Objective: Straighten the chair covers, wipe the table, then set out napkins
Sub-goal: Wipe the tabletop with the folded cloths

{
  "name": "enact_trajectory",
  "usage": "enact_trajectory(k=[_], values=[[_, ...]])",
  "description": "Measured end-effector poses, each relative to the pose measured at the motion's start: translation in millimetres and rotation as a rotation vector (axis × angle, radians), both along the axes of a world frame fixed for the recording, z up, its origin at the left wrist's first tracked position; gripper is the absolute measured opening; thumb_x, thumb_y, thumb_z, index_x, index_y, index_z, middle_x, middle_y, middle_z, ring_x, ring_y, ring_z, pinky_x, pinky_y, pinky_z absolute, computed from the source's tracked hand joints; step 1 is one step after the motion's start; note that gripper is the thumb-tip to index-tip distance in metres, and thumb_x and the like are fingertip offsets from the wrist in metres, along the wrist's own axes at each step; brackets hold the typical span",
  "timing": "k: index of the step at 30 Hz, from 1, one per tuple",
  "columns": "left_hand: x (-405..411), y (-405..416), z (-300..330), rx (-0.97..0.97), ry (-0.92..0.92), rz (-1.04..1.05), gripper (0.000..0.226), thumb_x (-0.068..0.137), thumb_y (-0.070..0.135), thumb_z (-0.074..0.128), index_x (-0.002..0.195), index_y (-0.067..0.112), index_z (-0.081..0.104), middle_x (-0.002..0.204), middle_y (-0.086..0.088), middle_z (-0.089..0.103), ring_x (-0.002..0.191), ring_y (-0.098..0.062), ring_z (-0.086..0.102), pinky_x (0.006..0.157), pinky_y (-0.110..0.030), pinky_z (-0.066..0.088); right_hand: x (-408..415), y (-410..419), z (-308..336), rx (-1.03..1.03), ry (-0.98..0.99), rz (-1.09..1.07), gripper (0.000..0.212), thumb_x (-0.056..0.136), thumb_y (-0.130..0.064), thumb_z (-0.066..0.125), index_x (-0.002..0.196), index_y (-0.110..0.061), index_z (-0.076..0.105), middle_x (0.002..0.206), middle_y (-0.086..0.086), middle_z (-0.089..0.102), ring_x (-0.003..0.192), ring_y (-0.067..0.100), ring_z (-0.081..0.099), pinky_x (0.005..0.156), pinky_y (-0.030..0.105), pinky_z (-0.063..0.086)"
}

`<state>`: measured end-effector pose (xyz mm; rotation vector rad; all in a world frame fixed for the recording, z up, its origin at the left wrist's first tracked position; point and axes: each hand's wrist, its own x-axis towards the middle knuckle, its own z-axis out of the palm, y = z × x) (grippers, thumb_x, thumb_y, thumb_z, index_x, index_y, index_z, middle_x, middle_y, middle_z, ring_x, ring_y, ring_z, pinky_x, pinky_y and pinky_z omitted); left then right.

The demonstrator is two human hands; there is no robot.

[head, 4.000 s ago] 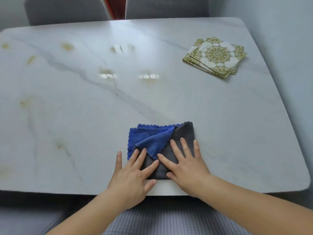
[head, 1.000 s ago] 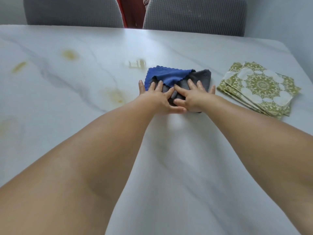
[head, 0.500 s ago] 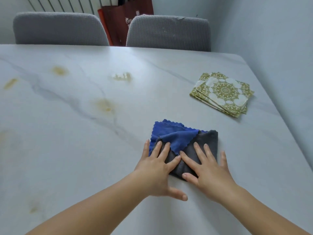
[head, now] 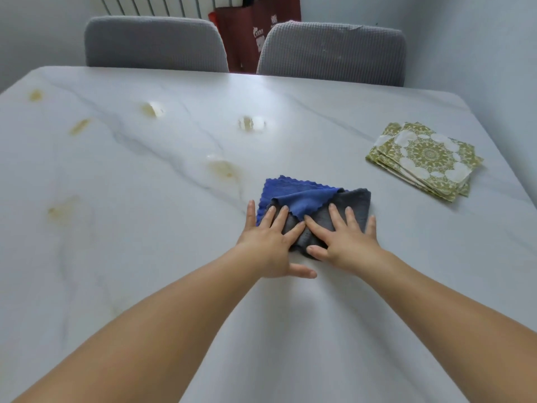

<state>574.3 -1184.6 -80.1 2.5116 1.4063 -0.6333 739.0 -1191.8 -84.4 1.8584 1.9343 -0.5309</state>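
A folded blue-and-grey cloth point(head: 305, 196) lies on the white marble table point(head: 145, 242), right of centre. My left hand point(head: 268, 245) and my right hand point(head: 345, 242) press flat on its near half, side by side, fingers spread, arms stretched forward. A stack of green-and-white patterned napkins point(head: 424, 158) rests near the table's right edge, beyond and to the right of the cloth. Yellowish stains mark the tabletop: one point(head: 222, 167) just left of the cloth, a wet one point(head: 251, 123) farther back, and several more toward the left.
Two chairs with grey covers stand at the far side, one on the left point(head: 154, 45) and one on the right point(head: 331, 53). A dark red bag point(head: 247, 33) sits between them. A wall runs close along the table's right side.
One second ago the cloth was far out, level with the napkins. Both hands pulled it back toward me, and since half a second ago they have pushed it away again.
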Motion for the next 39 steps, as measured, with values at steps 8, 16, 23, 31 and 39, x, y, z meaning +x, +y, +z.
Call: enact_trajectory(k=[8, 16, 23, 31, 39], values=[[-96, 17, -9, -0.002, -0.009, 0.120, 0.108, 0.055, 0.095, 0.011, 0.145, 0.040, -0.014, 0.157, -0.006, -0.017, 0.144, -0.024, -0.017, 0.099, -0.063, -0.025, -100, 22, -2, -0.006, 0.059, 0.012, 0.063, 0.091, -0.062, 0.031, 0.141, -0.056, -0.007, 0.156, 0.001, -0.024, 0.142, 0.034, -0.023, 0.106, 0.066, -0.013], [-210, -22, -12, -0.021, -0.017, 0.117, 0.113, 0.047, 0.096, 0.005, 0.144, 0.042, -0.016, 0.157, -0.004, -0.020, 0.143, -0.023, -0.019, 0.100, -0.063, -0.024, -206, -18, -6, 0.003, 0.086, 0.038, 0.062, 0.091, -0.062, 0.030, 0.141, -0.055, -0.007, 0.156, 0.002, -0.025, 0.140, 0.033, -0.026, 0.105, 0.066, -0.013], [-308, -96, -4, -0.111, 0.028, 0.167, 0.118, 0.038, 0.098, 0.002, 0.141, 0.043, -0.021, 0.155, -0.004, -0.025, 0.142, -0.024, -0.022, 0.102, -0.063, -0.021, -295, -72, -7, -0.017, 0.077, 0.207, 0.061, 0.092, -0.063, 0.026, 0.140, -0.055, -0.010, 0.155, 0.003, -0.027, 0.139, 0.033, -0.029, 0.104, 0.066, -0.016], [-324, -189, 2, -0.187, 0.007, 0.061, 0.117, 0.044, 0.100, 0.007, 0.141, 0.041, -0.022, 0.151, -0.009, -0.032, 0.136, -0.030, -0.033, 0.097, -0.059, -0.030, -296, -173, -2, -0.018, 0.109, 0.332, 0.061, 0.093, -0.061, 0.024, 0.140, -0.053, -0.014, 0.154, 0.003, -0.030, 0.137, 0.031, -0.033, 0.102, 0.063, -0.022], [-304, -181, 8, -0.173, 0.040, -0.086, 0.107, 0.055, 0.096, 0.010, 0.138, 0.041, -0.026, 0.151, -0.011, -0.032, 0.137, -0.034, -0.032, 0.095, -0.059, -0.032, -273, -186, -2, -0.009, 0.088, 0.304, 0.061, 0.092, -0.063, 0.021, 0.139, -0.053, -0.016, 0.153, -0.003, -0.030, 0.138, 0.025, -0.033, 0.103, 0.063, -0.022]])
